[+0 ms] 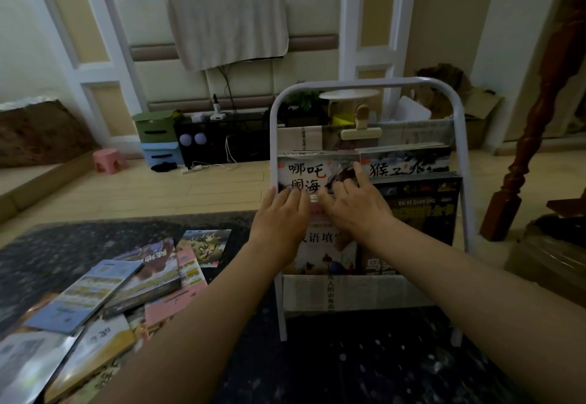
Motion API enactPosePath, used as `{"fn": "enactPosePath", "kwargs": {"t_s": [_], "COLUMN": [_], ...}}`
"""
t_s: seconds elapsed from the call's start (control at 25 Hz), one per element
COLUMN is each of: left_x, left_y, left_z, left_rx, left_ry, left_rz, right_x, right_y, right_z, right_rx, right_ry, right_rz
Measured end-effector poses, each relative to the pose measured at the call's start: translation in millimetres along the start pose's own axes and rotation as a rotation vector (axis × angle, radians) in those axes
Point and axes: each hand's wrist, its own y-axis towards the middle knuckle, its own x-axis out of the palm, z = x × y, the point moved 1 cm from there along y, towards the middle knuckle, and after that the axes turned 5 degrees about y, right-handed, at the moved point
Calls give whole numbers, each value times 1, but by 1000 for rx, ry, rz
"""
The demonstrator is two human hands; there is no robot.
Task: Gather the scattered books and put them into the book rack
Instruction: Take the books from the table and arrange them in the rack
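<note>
Both hands, left hand [279,216] and right hand [355,207], press loosely spread fingers against a white picture book printed 哪吒闹海 [314,175], standing in the upper pocket of the white metal-framed book rack [367,83]. Beside it stands a dark volume marked "BAI KE QUAN SHU" [421,210]. Scattered paperbacks [126,283] lie on the dark speckled table [348,365], left of the rack.

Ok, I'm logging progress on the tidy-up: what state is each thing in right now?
White metal book rack: upright, tiers partly filled.
Left hand: fingers on a racked book's top edge.
Right hand: fingers spread on the same book.
Scattered books: overlapping, lying flat on the dark table.
</note>
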Motion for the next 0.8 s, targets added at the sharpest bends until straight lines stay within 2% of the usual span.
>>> {"fn": "enactPosePath", "kwargs": {"t_s": [0.2,0.32,0.56,0.8], "left_x": [-20,-24,0,27], "left_y": [-13,-32,-89,-150], "left_z": [-27,-53,-113,-170], "left_rx": [26,-36,-180,-313], "left_ry": [-147,-237,-261,-249], "left_rz": [-28,-1,-116,-277], "right_x": [-29,-48,-69,-68], "right_y": [-1,7,28,54], "right_z": [-7,-21,-88,-165], "right_rx": [42,15,-123,-224], "right_ry": [129,268,348,472], "right_rz": [-101,0,191,118]}}
